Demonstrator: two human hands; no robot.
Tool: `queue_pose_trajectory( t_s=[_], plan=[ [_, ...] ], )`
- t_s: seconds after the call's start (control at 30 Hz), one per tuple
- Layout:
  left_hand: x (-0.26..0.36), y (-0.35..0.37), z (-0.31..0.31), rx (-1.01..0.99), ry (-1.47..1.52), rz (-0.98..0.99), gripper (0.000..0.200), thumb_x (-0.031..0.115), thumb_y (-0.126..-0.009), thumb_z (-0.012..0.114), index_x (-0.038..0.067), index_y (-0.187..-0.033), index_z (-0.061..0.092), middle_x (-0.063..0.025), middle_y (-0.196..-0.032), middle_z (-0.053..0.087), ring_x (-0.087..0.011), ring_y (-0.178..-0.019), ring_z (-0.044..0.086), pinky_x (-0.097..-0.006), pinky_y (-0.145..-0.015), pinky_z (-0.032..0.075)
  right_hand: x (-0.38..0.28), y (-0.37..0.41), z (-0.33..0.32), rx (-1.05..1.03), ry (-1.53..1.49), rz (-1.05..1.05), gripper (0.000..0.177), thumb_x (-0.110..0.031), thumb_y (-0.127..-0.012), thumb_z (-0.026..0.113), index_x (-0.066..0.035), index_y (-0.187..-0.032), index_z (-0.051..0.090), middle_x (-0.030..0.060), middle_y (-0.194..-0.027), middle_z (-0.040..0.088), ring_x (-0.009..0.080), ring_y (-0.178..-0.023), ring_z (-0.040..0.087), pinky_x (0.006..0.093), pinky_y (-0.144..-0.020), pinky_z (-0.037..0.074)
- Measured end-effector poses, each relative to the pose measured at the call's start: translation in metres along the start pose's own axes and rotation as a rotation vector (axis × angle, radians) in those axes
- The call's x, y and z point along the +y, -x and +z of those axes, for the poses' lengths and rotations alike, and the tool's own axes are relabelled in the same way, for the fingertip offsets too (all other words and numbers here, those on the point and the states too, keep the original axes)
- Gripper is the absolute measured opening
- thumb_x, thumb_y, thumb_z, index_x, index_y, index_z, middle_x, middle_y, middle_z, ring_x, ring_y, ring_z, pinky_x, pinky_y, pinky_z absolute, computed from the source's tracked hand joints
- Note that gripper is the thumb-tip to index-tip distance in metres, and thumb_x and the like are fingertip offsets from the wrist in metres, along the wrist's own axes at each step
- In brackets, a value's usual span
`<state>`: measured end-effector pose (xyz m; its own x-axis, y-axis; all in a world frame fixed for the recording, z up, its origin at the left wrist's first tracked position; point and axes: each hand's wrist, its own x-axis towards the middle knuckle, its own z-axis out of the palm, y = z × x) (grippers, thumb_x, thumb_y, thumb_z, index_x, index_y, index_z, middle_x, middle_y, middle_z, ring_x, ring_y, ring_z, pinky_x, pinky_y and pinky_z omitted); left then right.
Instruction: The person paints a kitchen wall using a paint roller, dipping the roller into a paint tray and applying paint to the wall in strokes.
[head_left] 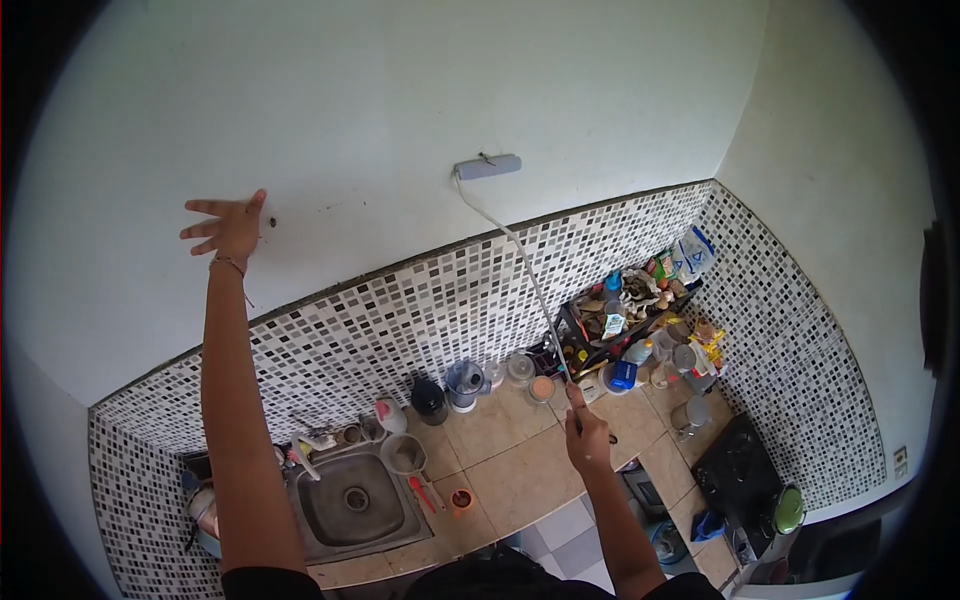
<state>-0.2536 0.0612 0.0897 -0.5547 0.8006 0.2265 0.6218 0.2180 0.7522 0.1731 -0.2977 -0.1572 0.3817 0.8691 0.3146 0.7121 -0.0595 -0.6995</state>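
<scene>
My right hand (pixel 589 441) is closed around the handle of a paint roller, with the thumb and forefinger along the shaft. The grey roller head (pixel 489 167) lies close against the white upper wall (pixel 380 110), just above the tiled strip. Its thin pale rod (pixel 520 250) bends from the left end of the head and runs down to my hand. My left hand (pixel 226 224) is raised at the wall on the left, fingers spread and nothing in it. A small dark spot (pixel 273 222) shows on the wall beside its thumb.
Below the mosaic tiles (pixel 430 300), a tiled counter (pixel 500 460) carries a steel sink (pixel 356 515), a strainer (pixel 403 453), a blender jug (pixel 465 382) and jars. A crowded dark rack (pixel 600 350) stands in the corner. At right are a black stove (pixel 740 460) and a green-lidded pot (pixel 789 508).
</scene>
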Motion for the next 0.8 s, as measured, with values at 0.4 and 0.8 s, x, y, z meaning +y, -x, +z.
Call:
queue_pose_trajectory(
  t_s=[0.4, 0.8],
  plan=[
    [-0.007, -0.005, 0.005, 0.036, -0.03, 0.077, 0.141, 0.076, -0.075, 0.063, -0.004, -0.14, -0.035, -0.0478, -0.136, -0.036, -0.0719, -0.121, -0.032, -0.0783, -0.1, -0.007, -0.019, 0.03, 0.01, -0.216, 0.029, 0.093, 0.05, -0.003, -0.09, 0.055, -0.021, -0.136, 0.054, 0.0223, -0.07, 0.059, 0.0385, -0.062, 0.061, 0.0438, -0.057, 0.046],
    [-0.007, -0.002, 0.006, 0.049, -0.019, 0.095, 0.139, 0.071, -0.076, 0.066, -0.001, -0.141, -0.034, -0.0464, -0.137, -0.036, -0.0705, -0.122, -0.032, -0.0776, -0.102, -0.001, -0.06, 0.016, 0.005, -0.089, -0.006, -0.047, 0.053, -0.004, -0.093, 0.055, -0.019, -0.143, 0.047, 0.0204, -0.063, 0.052, 0.0299, -0.051, 0.053, 0.0365, -0.054, 0.043]
  ],
)
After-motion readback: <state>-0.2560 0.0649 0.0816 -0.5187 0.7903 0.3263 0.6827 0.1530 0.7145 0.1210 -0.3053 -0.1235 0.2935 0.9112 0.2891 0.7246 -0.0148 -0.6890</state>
